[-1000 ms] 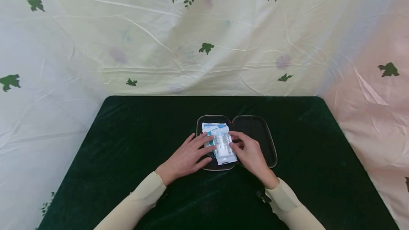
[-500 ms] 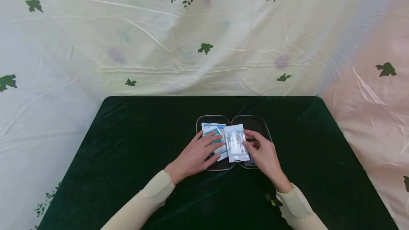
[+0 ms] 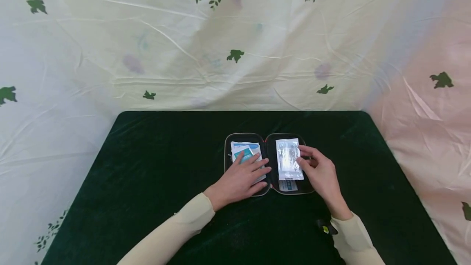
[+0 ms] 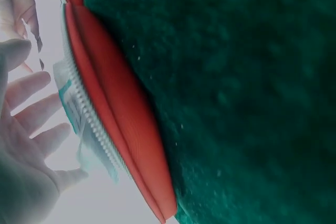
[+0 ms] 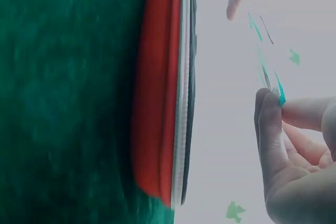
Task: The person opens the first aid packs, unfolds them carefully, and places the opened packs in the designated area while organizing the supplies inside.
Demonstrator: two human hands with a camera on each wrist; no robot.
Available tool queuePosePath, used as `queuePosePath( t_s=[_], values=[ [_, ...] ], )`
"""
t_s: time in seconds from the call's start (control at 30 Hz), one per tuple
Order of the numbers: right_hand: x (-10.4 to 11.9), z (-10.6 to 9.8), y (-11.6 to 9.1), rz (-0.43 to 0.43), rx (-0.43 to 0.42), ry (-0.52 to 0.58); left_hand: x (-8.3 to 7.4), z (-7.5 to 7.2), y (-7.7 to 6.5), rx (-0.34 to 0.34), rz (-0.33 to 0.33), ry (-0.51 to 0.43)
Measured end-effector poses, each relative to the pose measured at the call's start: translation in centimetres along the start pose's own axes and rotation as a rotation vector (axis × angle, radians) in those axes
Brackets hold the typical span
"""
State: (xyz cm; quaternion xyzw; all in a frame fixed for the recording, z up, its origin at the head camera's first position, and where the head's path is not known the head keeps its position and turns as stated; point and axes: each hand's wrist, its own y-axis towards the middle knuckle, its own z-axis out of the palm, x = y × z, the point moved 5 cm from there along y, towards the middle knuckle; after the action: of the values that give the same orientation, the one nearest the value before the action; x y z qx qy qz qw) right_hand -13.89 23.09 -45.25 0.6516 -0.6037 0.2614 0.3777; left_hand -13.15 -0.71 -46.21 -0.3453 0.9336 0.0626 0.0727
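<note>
A zip case [image 3: 271,150], black inside and red outside [image 5: 155,93], lies opened flat on the table in the head view. My right hand [image 3: 325,175] pinches the right edge of a white printed sachet [image 3: 288,158] between thumb and fingers, above the case's right half. Under that sachet, another small packet [image 3: 288,185] shows in the same half. My left hand [image 3: 239,181] spreads its fingers over several white and blue packets [image 3: 244,146] in the left half. Whether its fingertips touch them I cannot tell. A teal-marked packet [image 4: 73,103] peeks past the zip in the left wrist view.
Dark green velvet cloth [image 3: 176,150] covers the table around the case. Pale fabric [image 3: 198,32] with leaf and bird prints hangs behind and at both sides. A small dark object [image 3: 325,228] with a yellow-green spot is beside the right sleeve.
The right hand has carried the white sachet rightward from the left half's pile to above the right half. The left hand has shifted slightly right, fingers still spread over the packets.
</note>
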Motion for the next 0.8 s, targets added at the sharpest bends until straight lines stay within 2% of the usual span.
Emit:
queuePosePath(
  t_s=[0.23,0.47,0.8],
  values=[
    [-1.4,-1.1,0.7,0.037,0.000,-0.045,-0.2,0.8,0.6,0.043,-0.013,0.021],
    [-2.5,-2.1,1.9,0.033,-0.030,-0.088,-0.2,1.1,0.7,0.080,0.004,0.041],
    [-4.2,-2.6,3.0,0.060,0.006,-0.136,-0.3,1.4,0.7,0.108,0.013,0.071]
  ],
)
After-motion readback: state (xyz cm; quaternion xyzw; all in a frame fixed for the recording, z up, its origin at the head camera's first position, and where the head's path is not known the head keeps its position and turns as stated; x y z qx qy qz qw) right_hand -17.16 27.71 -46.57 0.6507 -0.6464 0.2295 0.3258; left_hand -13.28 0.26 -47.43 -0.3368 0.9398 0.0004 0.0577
